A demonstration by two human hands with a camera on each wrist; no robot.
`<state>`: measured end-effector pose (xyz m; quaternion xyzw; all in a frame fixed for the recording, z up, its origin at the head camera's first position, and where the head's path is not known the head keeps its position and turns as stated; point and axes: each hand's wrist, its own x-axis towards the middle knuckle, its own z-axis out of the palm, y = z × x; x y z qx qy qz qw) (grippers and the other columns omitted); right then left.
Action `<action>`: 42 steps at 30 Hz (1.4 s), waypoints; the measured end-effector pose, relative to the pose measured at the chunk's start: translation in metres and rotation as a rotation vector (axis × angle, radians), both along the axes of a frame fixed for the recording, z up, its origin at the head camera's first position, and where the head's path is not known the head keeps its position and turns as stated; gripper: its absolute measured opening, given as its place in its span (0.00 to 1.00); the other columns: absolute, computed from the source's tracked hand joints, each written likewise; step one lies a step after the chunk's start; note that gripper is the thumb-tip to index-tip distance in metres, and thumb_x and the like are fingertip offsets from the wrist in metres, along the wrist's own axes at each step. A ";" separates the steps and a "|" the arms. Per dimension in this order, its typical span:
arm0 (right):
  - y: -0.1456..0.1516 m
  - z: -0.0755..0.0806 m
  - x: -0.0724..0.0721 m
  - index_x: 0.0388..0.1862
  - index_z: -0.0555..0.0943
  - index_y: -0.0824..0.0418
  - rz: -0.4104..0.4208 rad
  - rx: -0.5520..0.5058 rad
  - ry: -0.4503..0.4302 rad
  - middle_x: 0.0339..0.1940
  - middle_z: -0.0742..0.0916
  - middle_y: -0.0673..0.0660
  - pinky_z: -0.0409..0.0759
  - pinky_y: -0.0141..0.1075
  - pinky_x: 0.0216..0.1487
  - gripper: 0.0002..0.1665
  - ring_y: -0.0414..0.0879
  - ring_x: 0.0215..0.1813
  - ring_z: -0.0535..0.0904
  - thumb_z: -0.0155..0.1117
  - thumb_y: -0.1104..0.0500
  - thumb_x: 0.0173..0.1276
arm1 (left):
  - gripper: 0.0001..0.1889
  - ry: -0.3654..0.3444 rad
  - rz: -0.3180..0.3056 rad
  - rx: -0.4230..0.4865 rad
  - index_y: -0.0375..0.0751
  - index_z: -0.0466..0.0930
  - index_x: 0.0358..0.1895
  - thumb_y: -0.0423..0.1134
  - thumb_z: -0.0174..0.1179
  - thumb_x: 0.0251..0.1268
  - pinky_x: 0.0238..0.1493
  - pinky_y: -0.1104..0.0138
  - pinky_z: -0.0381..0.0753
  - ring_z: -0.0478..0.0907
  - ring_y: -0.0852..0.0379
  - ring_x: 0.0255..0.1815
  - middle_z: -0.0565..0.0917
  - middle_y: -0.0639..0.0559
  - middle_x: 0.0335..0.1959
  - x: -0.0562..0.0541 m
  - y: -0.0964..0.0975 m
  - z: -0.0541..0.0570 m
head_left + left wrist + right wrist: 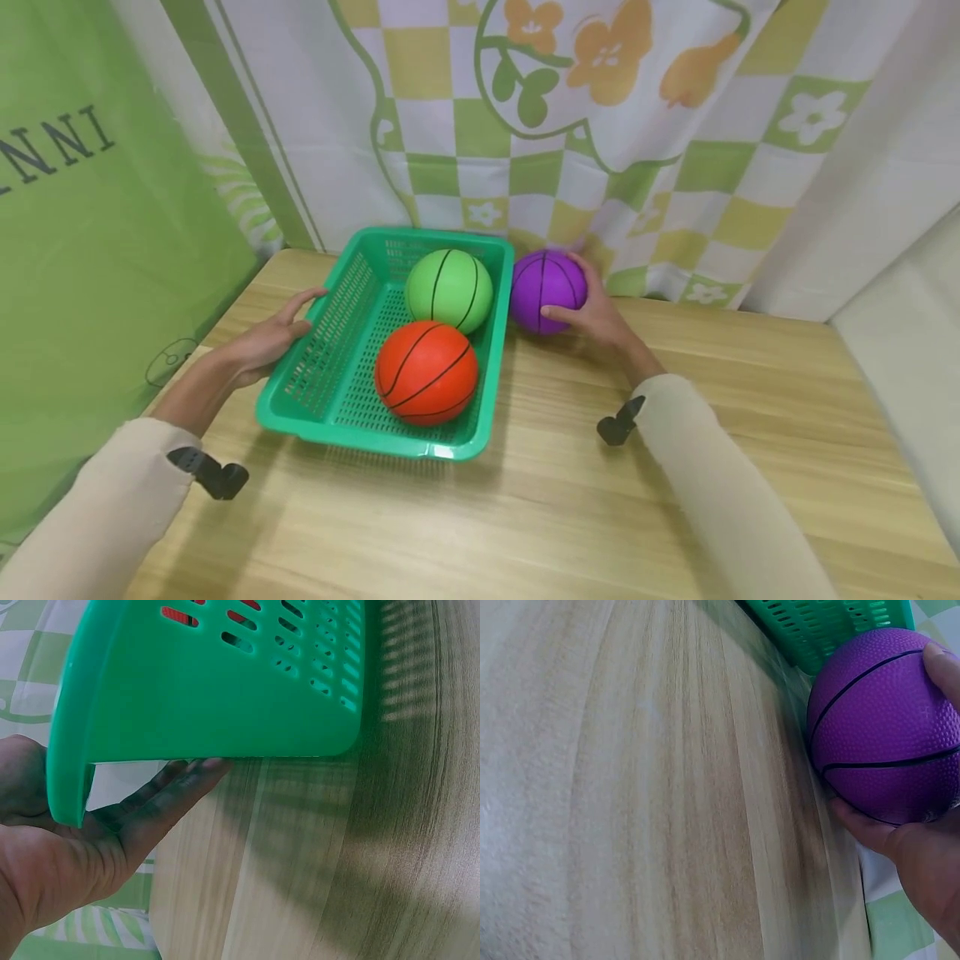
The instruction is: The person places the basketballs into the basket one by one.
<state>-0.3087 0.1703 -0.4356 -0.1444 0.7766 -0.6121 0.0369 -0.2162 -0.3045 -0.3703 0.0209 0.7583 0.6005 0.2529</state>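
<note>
A green plastic basket [352, 437] with slotted walls stands on the wooden table. My left hand [266, 340] grips its left rim, thumb over the edge and fingers along the outer wall, as the left wrist view also shows. Inside the basket, a light green ball [450, 287] lies toward the far right, with an orange-red ball [426, 373] in front of it. Just outside the right wall, my right hand [600, 317] holds a purple ball [543, 292] with black lines. In the right wrist view, thumb and fingers spread around that ball [877, 727].
A wooden table [675, 500] carries everything. Behind its far edge hangs a checkered, flowered curtain [480, 125], close to the purple ball. A green curtain [90, 250] hangs at the left, with a thin dark cord [167, 360] near the table edge. A pale wall [900, 292] borders the right.
</note>
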 end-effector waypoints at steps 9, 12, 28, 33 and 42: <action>0.005 0.006 0.004 0.81 0.53 0.55 -0.022 0.031 0.056 0.75 0.60 0.69 0.73 0.61 0.61 0.58 0.72 0.68 0.66 0.76 0.64 0.58 | 0.33 -0.007 -0.005 0.009 0.58 0.28 0.81 0.34 0.29 0.81 0.50 0.44 0.81 0.73 0.32 0.58 0.56 0.21 0.68 0.000 0.002 0.002; 0.008 0.008 0.008 0.81 0.53 0.51 -0.035 0.064 0.070 0.75 0.60 0.69 0.73 0.61 0.60 0.59 0.71 0.67 0.66 0.77 0.63 0.58 | 0.33 -0.006 -0.004 0.008 0.58 0.27 0.81 0.34 0.29 0.81 0.50 0.44 0.81 0.73 0.32 0.58 0.56 0.21 0.68 0.000 0.002 0.002; 0.028 0.018 0.021 0.82 0.52 0.51 -0.066 0.123 0.089 0.74 0.61 0.70 0.74 0.62 0.59 0.60 0.72 0.66 0.68 0.77 0.60 0.58 | 0.33 -0.009 -0.006 0.013 0.59 0.27 0.81 0.35 0.30 0.82 0.49 0.43 0.81 0.76 0.34 0.57 0.57 0.21 0.68 -0.003 0.001 0.002; 0.028 0.036 0.030 0.82 0.51 0.51 -0.032 0.120 0.105 0.75 0.61 0.70 0.73 0.63 0.59 0.61 0.72 0.67 0.67 0.77 0.61 0.56 | 0.33 -0.005 -0.008 0.014 0.59 0.28 0.81 0.35 0.30 0.82 0.50 0.43 0.81 0.75 0.34 0.57 0.57 0.21 0.68 -0.004 -0.001 0.002; 0.023 0.061 0.036 0.80 0.57 0.50 -0.007 0.130 0.187 0.74 0.65 0.65 0.74 0.61 0.59 0.60 0.68 0.66 0.69 0.79 0.63 0.52 | 0.33 0.001 0.022 -0.052 0.59 0.33 0.82 0.35 0.34 0.81 0.40 0.53 0.85 0.82 0.50 0.38 0.74 0.34 0.49 -0.004 -0.002 0.005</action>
